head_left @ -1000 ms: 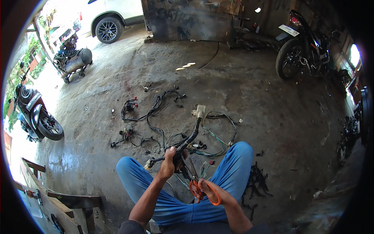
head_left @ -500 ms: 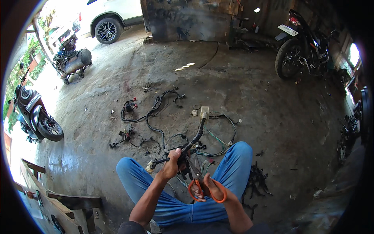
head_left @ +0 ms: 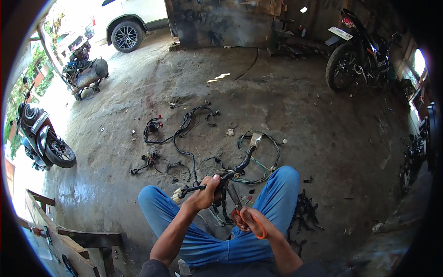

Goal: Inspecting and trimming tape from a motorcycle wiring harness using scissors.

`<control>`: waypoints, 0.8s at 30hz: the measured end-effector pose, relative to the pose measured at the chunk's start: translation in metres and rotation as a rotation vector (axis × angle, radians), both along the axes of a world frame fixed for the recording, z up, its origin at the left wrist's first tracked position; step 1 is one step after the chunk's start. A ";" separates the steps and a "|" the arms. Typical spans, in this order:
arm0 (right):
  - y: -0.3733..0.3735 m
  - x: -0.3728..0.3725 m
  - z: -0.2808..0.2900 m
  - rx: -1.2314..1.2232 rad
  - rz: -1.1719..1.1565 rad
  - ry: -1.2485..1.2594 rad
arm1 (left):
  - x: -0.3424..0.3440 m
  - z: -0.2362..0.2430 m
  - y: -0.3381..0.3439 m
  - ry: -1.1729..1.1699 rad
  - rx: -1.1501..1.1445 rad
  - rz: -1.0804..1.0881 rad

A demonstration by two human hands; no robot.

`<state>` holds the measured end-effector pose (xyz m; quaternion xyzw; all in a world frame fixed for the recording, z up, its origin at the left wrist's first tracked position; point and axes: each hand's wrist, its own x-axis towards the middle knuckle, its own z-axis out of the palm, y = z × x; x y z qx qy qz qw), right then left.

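Observation:
Between my bent, jeans-clad legs, my left hand (head_left: 207, 194) grips a black taped wiring harness (head_left: 242, 165). One branch ends in a pale connector (head_left: 177, 195) at the left; the thick branch runs up right to a translucent housing (head_left: 255, 138). My right hand (head_left: 249, 220) holds orange-handled scissors (head_left: 260, 230), its fingers in the loops. The grey blades (head_left: 234, 196) point up into the harness just right of my left thumb; I cannot make out whether they touch a wire. Green and black loose wires (head_left: 263, 175) hang and loop around the harness.
Other harness pieces (head_left: 184, 120) lie on the concrete floor ahead, with black scraps (head_left: 307, 212) by my right leg. A wooden bench (head_left: 84, 237) is at lower left. Motorbikes (head_left: 56, 147) stand left and right, a compressor (head_left: 90, 74) and white car (head_left: 140, 14) farther back.
My left hand has shifted rightward with the harness, whose top housing has swung down and to the right. The orange scissor loops have changed angle in my right hand.

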<state>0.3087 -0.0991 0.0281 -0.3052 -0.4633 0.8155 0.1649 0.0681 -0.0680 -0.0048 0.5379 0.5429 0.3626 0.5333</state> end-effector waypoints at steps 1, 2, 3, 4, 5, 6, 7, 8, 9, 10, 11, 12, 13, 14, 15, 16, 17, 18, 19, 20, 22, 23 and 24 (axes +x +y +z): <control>-0.001 -0.002 -0.002 -0.002 -0.001 0.004 | 0.000 -0.002 -0.001 0.025 0.023 0.028; -0.001 -0.004 -0.003 0.029 -0.013 0.005 | 0.000 -0.001 -0.001 0.029 0.022 0.027; -0.002 -0.007 -0.005 0.060 -0.026 0.004 | 0.001 -0.001 -0.002 0.010 0.025 0.049; -0.003 -0.009 -0.009 0.060 -0.027 0.006 | 0.002 0.000 -0.002 -0.011 0.030 0.071; -0.005 -0.010 -0.013 0.156 -0.075 -0.068 | 0.003 0.001 -0.003 -0.010 0.030 0.070; -0.006 -0.013 -0.018 0.252 -0.124 -0.143 | 0.005 0.003 -0.003 -0.012 0.035 0.082; -0.005 -0.015 -0.022 0.252 -0.124 -0.141 | 0.007 0.005 -0.003 -0.012 0.039 0.095; -0.004 -0.017 -0.026 0.391 -0.194 -0.176 | 0.010 0.007 -0.003 -0.010 0.039 0.094; -0.004 -0.020 -0.027 0.531 -0.263 -0.211 | 0.014 0.009 -0.002 -0.041 0.020 0.122; -0.004 -0.023 -0.026 0.533 -0.261 -0.211 | 0.016 0.010 -0.003 -0.074 0.002 0.154; -0.004 -0.025 -0.024 0.615 -0.303 -0.234 | 0.018 0.009 -0.004 -0.075 0.005 0.156; -0.004 -0.027 -0.022 0.697 -0.346 -0.256 | 0.020 0.008 -0.005 -0.113 -0.028 0.208; -0.004 -0.026 -0.019 0.697 -0.346 -0.259 | 0.022 0.007 -0.006 -0.152 -0.062 0.257; -0.001 -0.027 -0.015 0.794 -0.358 -0.333 | 0.022 0.007 -0.007 -0.154 -0.063 0.257; 0.001 -0.027 -0.013 0.891 -0.369 -0.408 | 0.022 0.008 -0.006 -0.147 -0.079 0.279; 0.003 -0.027 -0.013 0.892 -0.371 -0.410 | 0.023 0.011 -0.005 -0.142 -0.095 0.299; 0.004 -0.027 -0.014 0.915 -0.407 -0.428 | 0.024 0.015 -0.004 -0.143 -0.094 0.297; 0.006 -0.027 -0.014 0.938 -0.442 -0.446 | 0.026 0.022 -0.005 -0.132 -0.134 0.311; 0.006 -0.027 -0.013 0.939 -0.441 -0.447 | 0.027 0.027 -0.005 -0.120 -0.174 0.328; 0.006 -0.027 -0.012 0.940 -0.425 -0.433 | 0.027 0.030 -0.005 -0.122 -0.174 0.329; 0.008 -0.027 -0.012 0.940 -0.409 -0.421 | 0.025 0.033 -0.006 -0.087 -0.130 0.304; 0.009 -0.028 -0.011 0.924 -0.399 -0.409 | 0.021 0.026 -0.007 -0.086 -0.130 0.310; 0.010 -0.029 -0.010 0.908 -0.388 -0.396 | 0.016 0.010 -0.007 -0.011 -0.039 0.290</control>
